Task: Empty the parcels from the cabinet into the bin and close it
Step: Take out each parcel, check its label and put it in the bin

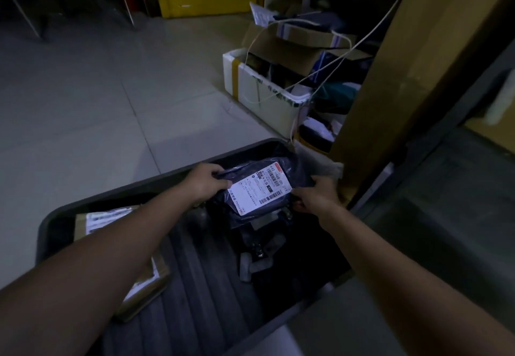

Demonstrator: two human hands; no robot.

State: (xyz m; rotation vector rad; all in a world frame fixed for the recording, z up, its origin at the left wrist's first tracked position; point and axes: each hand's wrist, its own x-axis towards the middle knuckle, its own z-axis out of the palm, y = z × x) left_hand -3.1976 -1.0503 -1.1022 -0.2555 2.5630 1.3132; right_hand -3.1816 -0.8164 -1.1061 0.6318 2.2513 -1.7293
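A person's two bare arms reach forward over an open dark bin [41,238] on a pale tiled floor [83,104]. Between the hands is a dark plastic parcel [259,188] with a white shipping label facing up. It is held over the far end of the bin, just inside the rim.

The left hand [204,181] grips the parcel's left edge, fingers curled round it with the thumb lying on top. The right hand [317,195] grips the right edge, fingers bent round the plastic near the label's lower corner. Both hands are clamped on the parcel, which spans the gap between them.

A cardboard box [106,217] with a label lies in the bin's left side, partly hidden by the left forearm. Beyond the bin stands a white foam box [267,104] full of clutter, and a tall tan panel [390,90] rises at the right.
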